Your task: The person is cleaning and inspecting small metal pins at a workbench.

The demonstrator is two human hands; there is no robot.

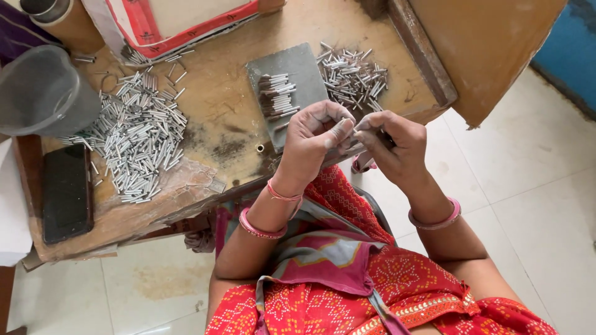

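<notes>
Metal pin [343,124] pinched between both hands' fingertips (above table edge).

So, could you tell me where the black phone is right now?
The phone lies at the bench's left edge, below the grey cup and beside the big tube pile.

A heap of shiny silver metal tubes [138,138] lies toward the left edge of the worn brown wooden workbench [217,102], whose top is blotched with dark sooty stains. A second silver scatter of tubes [354,77] lies near the right edge. Between them is a flat grey square plate [292,68] carrying darker brownish tubes [277,96]. A black rectangular phone [66,191] lies at the left edge, a translucent grey plastic cup [40,93] by the far left corner. Pink bangles [261,229] ring the wrists. The garment [347,291] is red-orange with white dotted patterning.
</notes>
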